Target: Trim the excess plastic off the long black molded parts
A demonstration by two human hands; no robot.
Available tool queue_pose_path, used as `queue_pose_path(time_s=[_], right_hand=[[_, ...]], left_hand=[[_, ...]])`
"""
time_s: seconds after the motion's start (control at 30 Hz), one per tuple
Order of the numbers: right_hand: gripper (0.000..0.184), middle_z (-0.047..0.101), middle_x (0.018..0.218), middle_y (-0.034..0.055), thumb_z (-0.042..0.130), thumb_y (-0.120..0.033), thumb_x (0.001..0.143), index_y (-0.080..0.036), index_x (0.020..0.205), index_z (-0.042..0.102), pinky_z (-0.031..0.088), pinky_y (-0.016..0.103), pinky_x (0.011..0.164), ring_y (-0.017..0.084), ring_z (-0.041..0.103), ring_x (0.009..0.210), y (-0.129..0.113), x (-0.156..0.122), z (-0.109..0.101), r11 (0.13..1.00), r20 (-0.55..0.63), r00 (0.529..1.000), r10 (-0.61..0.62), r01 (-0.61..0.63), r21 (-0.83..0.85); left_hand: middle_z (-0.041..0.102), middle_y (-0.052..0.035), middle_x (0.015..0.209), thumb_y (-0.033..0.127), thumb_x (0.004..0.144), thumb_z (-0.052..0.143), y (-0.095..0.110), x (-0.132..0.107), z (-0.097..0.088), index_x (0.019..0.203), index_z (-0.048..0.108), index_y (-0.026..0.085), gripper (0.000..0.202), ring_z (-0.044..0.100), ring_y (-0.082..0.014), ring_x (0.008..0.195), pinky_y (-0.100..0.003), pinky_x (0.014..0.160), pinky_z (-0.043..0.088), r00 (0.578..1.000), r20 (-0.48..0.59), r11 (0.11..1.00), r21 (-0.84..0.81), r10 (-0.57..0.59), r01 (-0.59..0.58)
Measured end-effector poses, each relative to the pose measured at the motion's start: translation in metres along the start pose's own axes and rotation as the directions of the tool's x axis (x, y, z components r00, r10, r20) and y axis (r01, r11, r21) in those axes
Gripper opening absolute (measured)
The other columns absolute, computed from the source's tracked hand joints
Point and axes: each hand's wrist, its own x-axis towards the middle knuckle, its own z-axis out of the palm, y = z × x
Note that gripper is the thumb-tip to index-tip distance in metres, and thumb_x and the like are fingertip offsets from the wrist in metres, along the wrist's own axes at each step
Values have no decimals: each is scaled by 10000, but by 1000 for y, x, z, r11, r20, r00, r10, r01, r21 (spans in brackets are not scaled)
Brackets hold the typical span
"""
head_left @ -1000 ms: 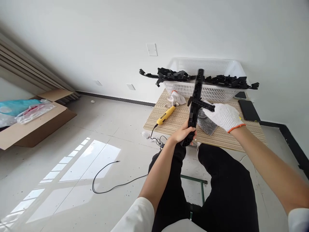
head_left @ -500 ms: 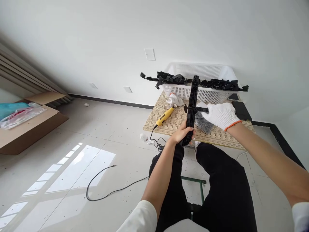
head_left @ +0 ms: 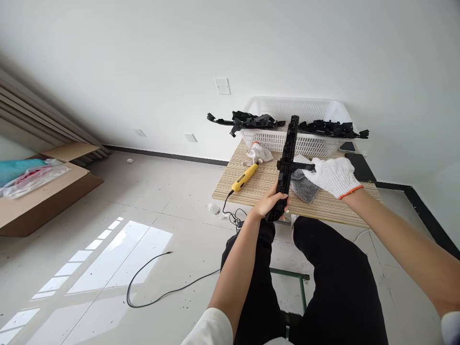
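My bare left fingers (head_left: 279, 197) wrap the lower end of a black plastic bar (head_left: 286, 175) above the bench (head_left: 230, 178), presumably steadying it while my gloved right fingers (head_left: 319, 175) meet its side arm (head_left: 301, 166); whether they pinch it, I cannot tell.

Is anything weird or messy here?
Yes: black parts stick out past both ends of the basket instead of fitting inside. Also, the right hand is gloved, but the left hand is bare.
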Motion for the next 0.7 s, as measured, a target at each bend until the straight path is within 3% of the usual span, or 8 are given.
queue_pose_path(time_s=[0.13, 0.27, 0.4, 0.47, 0.53, 0.63, 0.7], right_hand=[[707, 734, 789, 227, 364, -671, 973, -115, 1211, 729, 423, 428, 720, 403, 720, 804, 2, 1, 9, 997, -8, 1000, 3, -3, 77], [723, 740, 782, 201, 356, -688, 977, -129, 1267, 711, 412, 385, 700, 374, 722, 788, -2, 1, 15, 995, -36, 999, -6, 9, 96], [646, 759, 807, 141, 394, -668, 978, -227, 1354, 679, 395, 353, 693, 336, 724, 786, -9, 2, 18, 987, -68, 998, 13, -2, 163], [596, 766, 817, 113, 427, -655, 967, -279, 1351, 686, 396, 348, 677, 323, 718, 769, -10, 2, 23, 961, -60, 997, 51, -33, 273], [591, 764, 805, 116, 432, -659, 959, -241, 1229, 752, 413, 345, 656, 306, 708, 745, -11, 0, 29, 870, -8, 986, 167, -144, 471], [632, 764, 809, 124, 452, -694, 937, -170, 1041, 789, 465, 343, 676, 282, 703, 767, -19, -7, 38, 568, 87, 934, 345, -282, 773], [555, 769, 831, 95, 548, -670, 892, -179, 1000, 782, 483, 336, 713, 269, 700, 806, -32, -13, 41, 447, 103, 949, 298, -235, 863]], left_hand=[[579, 19, 840, 352, 826, 682, 1, -2, -3, 1214, 488, 255, 445, 570, -140, 621, -286, 458, 574, 1000, 5, 997, -83, 8, -8], [576, 20, 816, 346, 830, 676, -1, -1, -4, 1266, 493, 255, 482, 560, -139, 611, -284, 444, 574, 1000, -4, 999, -50, -12, 11], [576, 23, 814, 346, 846, 663, -2, 0, -4, 1279, 483, 258, 477, 561, -141, 619, -289, 453, 580, 1000, -21, 1000, -30, -8, 8], [577, 23, 816, 359, 842, 671, -1, 0, -4, 1283, 476, 260, 493, 568, -145, 624, -296, 459, 584, 1000, -19, 1000, -5, -13, 13], [580, 23, 814, 375, 836, 678, 0, 0, -3, 1287, 470, 258, 511, 574, -146, 623, -290, 463, 581, 1000, -23, 1000, 24, -15, 16], [598, 21, 824, 394, 830, 686, -2, 2, 0, 1285, 462, 260, 525, 591, -147, 625, -283, 477, 578, 999, -49, 998, 59, -23, 26], [622, 14, 836, 408, 821, 696, -4, 3, 1, 1266, 454, 254, 529, 613, -158, 629, -294, 486, 577, 997, -66, 996, 84, -34, 39]])
